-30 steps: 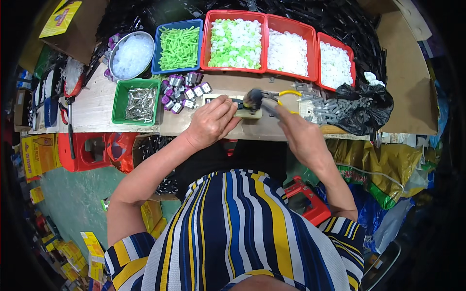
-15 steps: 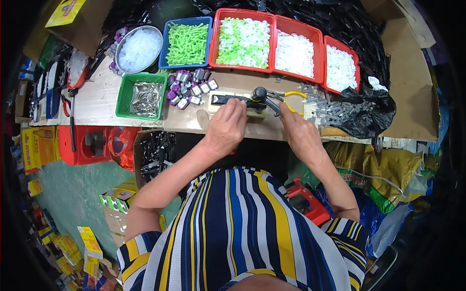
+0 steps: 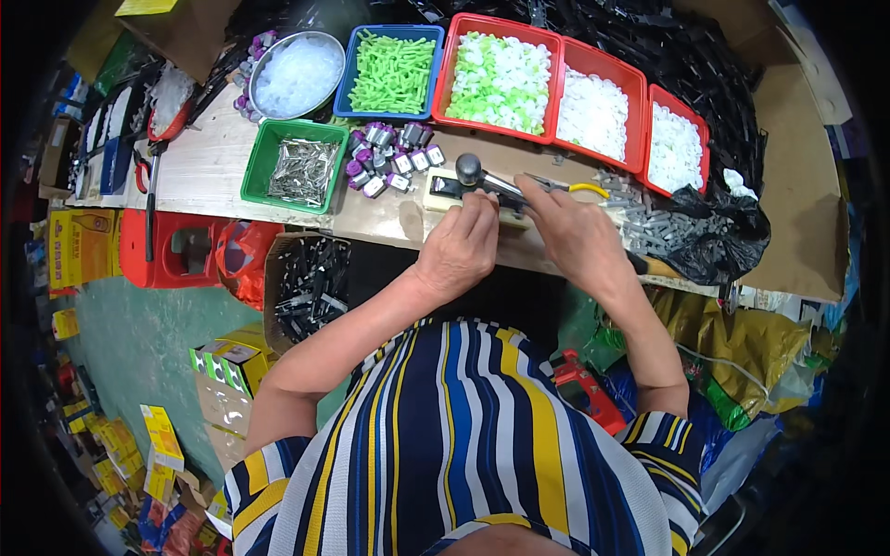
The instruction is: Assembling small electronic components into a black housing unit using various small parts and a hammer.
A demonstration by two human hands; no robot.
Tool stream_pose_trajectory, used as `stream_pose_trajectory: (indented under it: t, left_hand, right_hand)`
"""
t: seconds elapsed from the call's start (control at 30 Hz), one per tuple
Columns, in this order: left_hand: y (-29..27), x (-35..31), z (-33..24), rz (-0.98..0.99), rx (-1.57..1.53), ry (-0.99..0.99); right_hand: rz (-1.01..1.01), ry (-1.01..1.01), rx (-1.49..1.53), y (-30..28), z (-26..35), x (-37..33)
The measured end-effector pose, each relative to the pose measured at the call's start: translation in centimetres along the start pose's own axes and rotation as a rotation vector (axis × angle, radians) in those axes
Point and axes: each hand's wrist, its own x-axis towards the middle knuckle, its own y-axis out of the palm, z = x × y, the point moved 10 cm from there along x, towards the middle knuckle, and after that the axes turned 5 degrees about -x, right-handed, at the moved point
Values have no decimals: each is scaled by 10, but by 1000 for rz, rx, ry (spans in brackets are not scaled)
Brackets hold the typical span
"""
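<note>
My right hand (image 3: 577,233) is closed around the metal handle of a hammer (image 3: 469,170), whose rounded dark head hovers over or rests at a cream block (image 3: 432,199); contact cannot be made out. A black part (image 3: 447,187) lies on that block. My left hand (image 3: 461,243) is at the block's near edge, fingertips pinched together beside the black part; what they hold is hidden. Behind my right hand, yellow-handled pliers (image 3: 590,189) are partly covered. Small purple-and-grey pieces (image 3: 385,159) are heaped to the left of the block.
A green bin (image 3: 250,176) holds metal pieces. Farther back stand a bowl (image 3: 298,76) of clear pieces, a blue bin (image 3: 389,117) of green pieces and red bins (image 3: 553,139) of white and green pieces. Grey pieces and a black plastic bag (image 3: 709,236) lie right.
The hammer head has moved left over the cream block, and my right hand has shifted across the pliers. The whole view has swung a little, so the bench appears farther right.
</note>
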Motion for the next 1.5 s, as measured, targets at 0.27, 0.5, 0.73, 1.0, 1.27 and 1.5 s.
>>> stream_pose_trajectory:
  t: [0.27, 0.5, 0.73, 1.0, 1.27, 1.5]
  left_hand:
    - [2, 0, 6, 26, -92, -11]
    - [-20, -20, 56, -127, -436, -174]
    - [-18, -18, 52, -107, -475, -132]
    - [-12, -17, 51, -68, -439, -110]
    - [-16, -11, 50, -83, -458, -90]
    - [-16, -11, 51, -83, -457, -90]
  right_hand:
    - [-10, -15, -13, 12, 1, 3]
    - [-479, -139, 291, -57, 2, -21]
    - [-98, 32, 10, -4, -7, -37]
    - [-217, -27, 100, -6, -8, -41]
    - [-134, 71, 102, 5, -17, -20]
    - [-508, -8, 187, -24, -19, -59]
